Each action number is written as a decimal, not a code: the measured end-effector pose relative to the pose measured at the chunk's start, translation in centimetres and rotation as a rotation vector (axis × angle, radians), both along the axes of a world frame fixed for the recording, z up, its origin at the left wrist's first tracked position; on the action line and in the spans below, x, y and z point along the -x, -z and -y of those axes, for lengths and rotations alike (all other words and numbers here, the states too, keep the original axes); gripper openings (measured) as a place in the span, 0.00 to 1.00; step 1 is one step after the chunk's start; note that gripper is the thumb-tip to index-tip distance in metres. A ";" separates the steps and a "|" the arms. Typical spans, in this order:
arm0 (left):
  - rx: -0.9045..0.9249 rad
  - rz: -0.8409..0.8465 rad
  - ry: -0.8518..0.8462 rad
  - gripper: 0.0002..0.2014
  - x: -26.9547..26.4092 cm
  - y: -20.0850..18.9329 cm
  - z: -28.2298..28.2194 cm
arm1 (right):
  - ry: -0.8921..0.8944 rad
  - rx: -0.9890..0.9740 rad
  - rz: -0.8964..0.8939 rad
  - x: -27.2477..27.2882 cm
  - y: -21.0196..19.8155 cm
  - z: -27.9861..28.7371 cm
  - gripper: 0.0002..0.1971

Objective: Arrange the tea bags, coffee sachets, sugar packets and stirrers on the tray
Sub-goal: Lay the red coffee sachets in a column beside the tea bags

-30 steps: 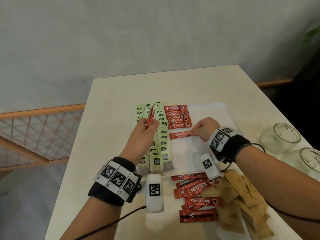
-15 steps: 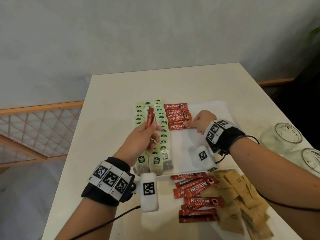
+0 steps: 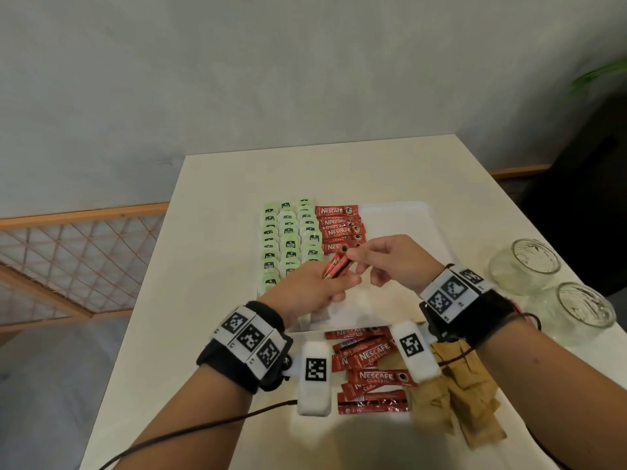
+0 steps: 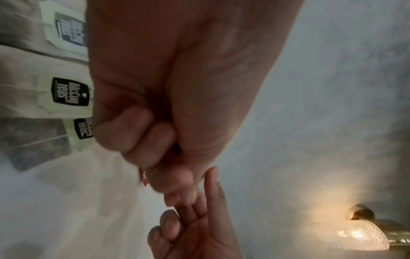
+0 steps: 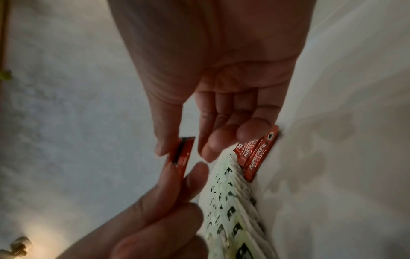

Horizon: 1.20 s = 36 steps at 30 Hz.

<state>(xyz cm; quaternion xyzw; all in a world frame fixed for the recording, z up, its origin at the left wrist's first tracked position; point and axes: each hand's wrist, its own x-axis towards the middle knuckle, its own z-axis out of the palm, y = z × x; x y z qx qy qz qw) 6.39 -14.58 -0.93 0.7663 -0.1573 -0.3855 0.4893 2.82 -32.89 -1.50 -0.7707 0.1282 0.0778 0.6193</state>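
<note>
My left hand [image 3: 315,290] grips a thin bundle of red coffee sachets [image 3: 336,266] above the near part of the white tray [image 3: 410,218]. My right hand [image 3: 380,259] reaches to the bundle's upper end. In the right wrist view its thumb [image 5: 164,147] touches the held sachets [image 5: 182,154], while its forefinger stands a little apart from them. On the tray's left lie rows of green tea bags [image 3: 288,239], with a column of coffee sachets [image 3: 339,228] beside them. Loose coffee sachets [image 3: 369,371] and brown sugar packets [image 3: 458,398] lie on the table in front of the tray.
Two glass jars [image 3: 524,262] [image 3: 585,307] stand at the table's right edge. The right half of the tray is bare. A grey wall rises behind the table [image 3: 210,266], and a wooden lattice railing [image 3: 68,252] runs at the left.
My right hand left the sachet it laid in the tray's coffee column and came back toward me. My left hand swung right with its bundle, and the two hands now meet.
</note>
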 end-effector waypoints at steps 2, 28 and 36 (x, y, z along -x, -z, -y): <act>-0.080 0.104 0.029 0.17 0.2 -0.2 0.1 | 0.013 -0.004 -0.038 0.5 -0.4 -0.3 0.19; -0.004 0.402 -0.162 0.12 1.0 0.3 -1.2 | 0.099 0.026 -0.019 1.6 -1.0 0.4 0.09; 0.013 0.289 -0.314 0.14 -0.9 0.3 -2.0 | 0.212 0.032 -0.197 -0.4 2.5 3.6 0.05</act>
